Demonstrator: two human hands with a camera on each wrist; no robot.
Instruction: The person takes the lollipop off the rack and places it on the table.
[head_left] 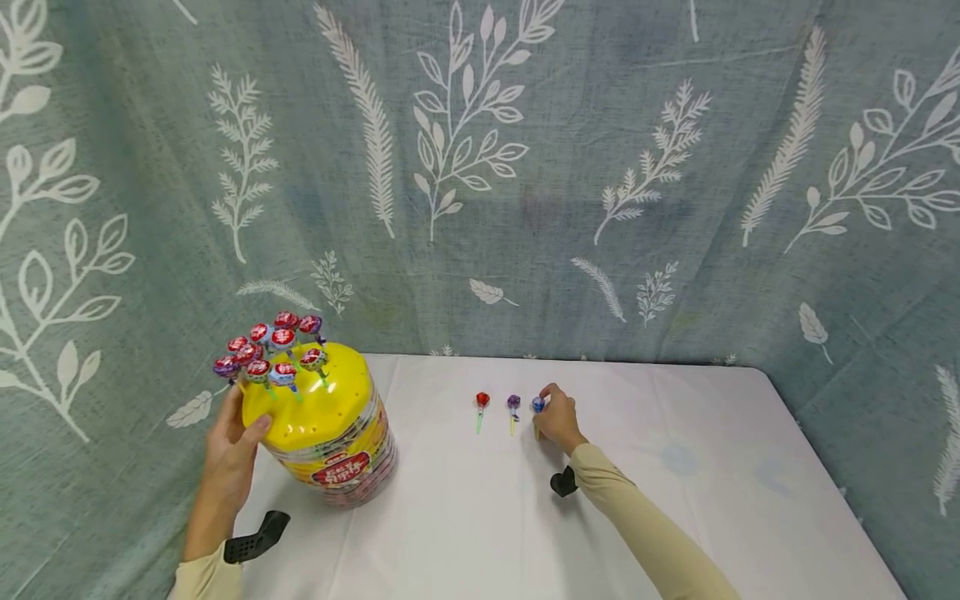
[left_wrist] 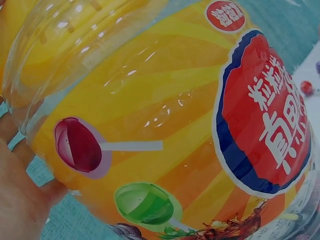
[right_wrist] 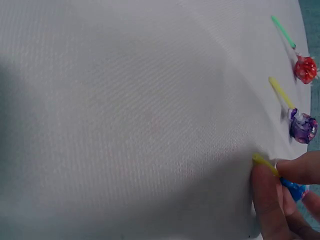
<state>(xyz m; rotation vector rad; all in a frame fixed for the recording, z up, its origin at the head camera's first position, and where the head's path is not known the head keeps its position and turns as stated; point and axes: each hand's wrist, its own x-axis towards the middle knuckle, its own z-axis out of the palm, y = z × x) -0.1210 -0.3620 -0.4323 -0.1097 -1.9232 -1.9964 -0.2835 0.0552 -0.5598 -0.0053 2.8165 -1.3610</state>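
A yellow-lidded lollipop jar [head_left: 330, 429] stands tilted at the table's left, with several wrapped lollipops [head_left: 273, 346] stuck in its lid. My left hand [head_left: 234, 442] grips the jar's left side; in the left wrist view the jar's label [left_wrist: 260, 115] fills the frame. Three lollipops lie in a row mid-table: a red one [head_left: 482, 402], a purple one [head_left: 513, 404] and a blue one [head_left: 537, 405]. My right hand [head_left: 557, 417] pinches the blue lollipop [right_wrist: 292, 187] by its yellow stick [right_wrist: 265, 164]. The red lollipop [right_wrist: 304, 68] and purple lollipop [right_wrist: 303, 128] lie beside it.
A white cloth covers the table [head_left: 675, 500]. A grey-green leaf-print curtain [head_left: 525, 167] hangs close behind and on both sides. The table's right edge runs diagonally at the lower right.
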